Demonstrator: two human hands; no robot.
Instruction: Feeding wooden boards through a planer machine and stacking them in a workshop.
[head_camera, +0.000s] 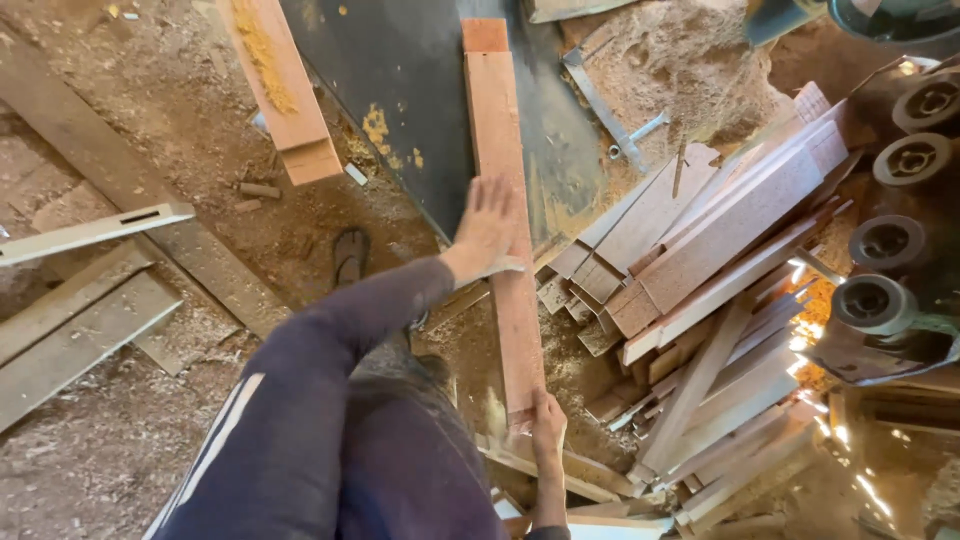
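Observed: a long reddish plank (505, 230) lies lengthwise on a dark machine table (400, 90), its far end well up the table and its near end overhanging the table's near edge, toward the person.

Left hand (485, 228): laid flat on the plank's left edge about midway along, fingers straight and together, palm pressing down and sideways. It grips nothing; the sleeve is dark blue.

Right hand (547, 420): at the plank's near end, fingers curled around the end from below. The fingertips are hidden, so how tight the hold is cannot be told.

Condition of the plank: rough-sawn, reddish-brown, straight, of even width, with square edges. A lighter, dusty patch shows near the held end. A short offcut (484, 35) of like colour butts against its far end.

Handling, as judged: stiff and fairly heavy for its length, not fragile, but splintery at the edges and dusty enough to slide easily on the table. It is best held at the near end with a second hand flat at mid-length, as now.

Surroundings: a stack of sawn boards (720, 300) lies just right of the plank. Another board (280, 90) rests across the table's left corner. Sawdust (150, 400) covers the floor.
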